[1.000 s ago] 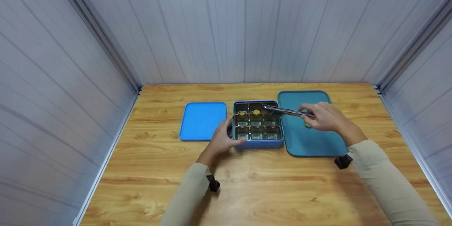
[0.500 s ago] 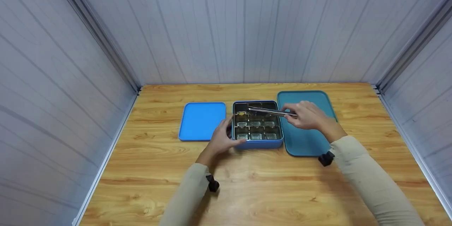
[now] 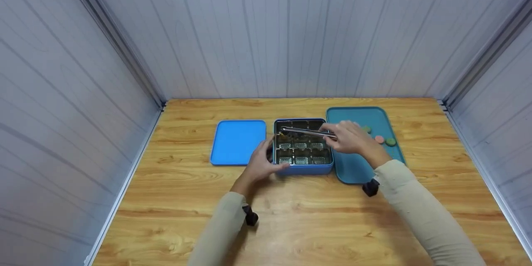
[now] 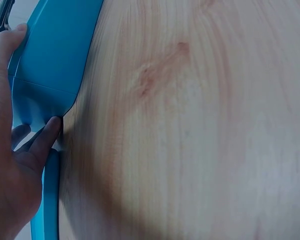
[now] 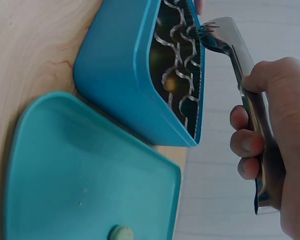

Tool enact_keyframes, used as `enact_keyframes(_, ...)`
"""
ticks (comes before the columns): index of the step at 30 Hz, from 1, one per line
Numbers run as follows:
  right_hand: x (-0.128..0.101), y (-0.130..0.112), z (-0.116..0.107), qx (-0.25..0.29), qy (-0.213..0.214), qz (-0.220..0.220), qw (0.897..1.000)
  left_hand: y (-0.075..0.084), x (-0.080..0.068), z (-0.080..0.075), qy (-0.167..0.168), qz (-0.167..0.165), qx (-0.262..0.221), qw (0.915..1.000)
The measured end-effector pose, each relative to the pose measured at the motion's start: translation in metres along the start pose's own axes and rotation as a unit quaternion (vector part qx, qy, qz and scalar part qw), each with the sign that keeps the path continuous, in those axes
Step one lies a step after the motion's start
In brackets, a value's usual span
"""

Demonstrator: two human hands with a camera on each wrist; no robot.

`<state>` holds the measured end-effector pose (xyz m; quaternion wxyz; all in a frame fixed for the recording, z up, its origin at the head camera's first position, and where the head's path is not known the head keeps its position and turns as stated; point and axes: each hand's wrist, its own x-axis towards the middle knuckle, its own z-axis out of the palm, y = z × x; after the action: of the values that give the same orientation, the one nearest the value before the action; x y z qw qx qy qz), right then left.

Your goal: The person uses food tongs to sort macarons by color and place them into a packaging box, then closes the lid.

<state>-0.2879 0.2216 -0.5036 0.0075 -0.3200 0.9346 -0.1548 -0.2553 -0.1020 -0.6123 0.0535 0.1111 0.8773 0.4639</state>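
At the far left of the blue box (image 3: 305, 170), metal tongs (image 3: 309, 132) reached across from the right, their tips over the far-left compartment (image 3: 284, 124). The right hand (image 3: 347, 136) gripped them, thumb on one arm and fingers curled round the other; whether the tips stood apart, met or were clamped on anything, I could not tell. A yellow spot (image 3: 283, 134) showed just beside the tips, too small to read as held or lying loose. The right wrist view also gave a blurred yellow glow (image 5: 171, 84) inside the box, its compartment uncertain. The left hand (image 3: 262, 164) held the box at its near-left corner, thumb by the near rim and fingers along the left wall.

Just right of the box lay the teal tray (image 3: 349, 168), with a pink piece (image 3: 379, 139) and two green pieces (image 3: 390, 141) showing beyond the right hand. A flat blue square (image 3: 239, 143) lay on the left.

The step in hand looked like handling a small yellow piece with the tongs at that one compartment. To my judgement, the next move called for a steady box, tips lined up between the dividers, and a slight change of squeeze; a sideways nudge could catch a divider.
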Motion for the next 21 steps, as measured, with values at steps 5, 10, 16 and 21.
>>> enact_keyframes(5,0.003,-0.003,0.005,0.002,-0.006,0.003,1.000,-0.001,0.001,0.000,-0.004,-0.003,0.001,1.0000)
enact_keyframes(10,0.005,-0.007,0.010,0.003,-0.005,-0.004,1.000,-0.015,0.007,0.003,0.002,0.011,-0.003,0.9999)
enact_keyframes(16,0.006,-0.008,0.014,0.000,-0.003,-0.003,1.000,-0.024,0.010,0.007,0.009,0.023,-0.009,0.9996)
enact_keyframes(21,0.006,-0.009,0.015,-0.001,-0.007,0.004,1.000,-0.011,0.005,0.002,0.001,0.017,-0.019,0.9997)
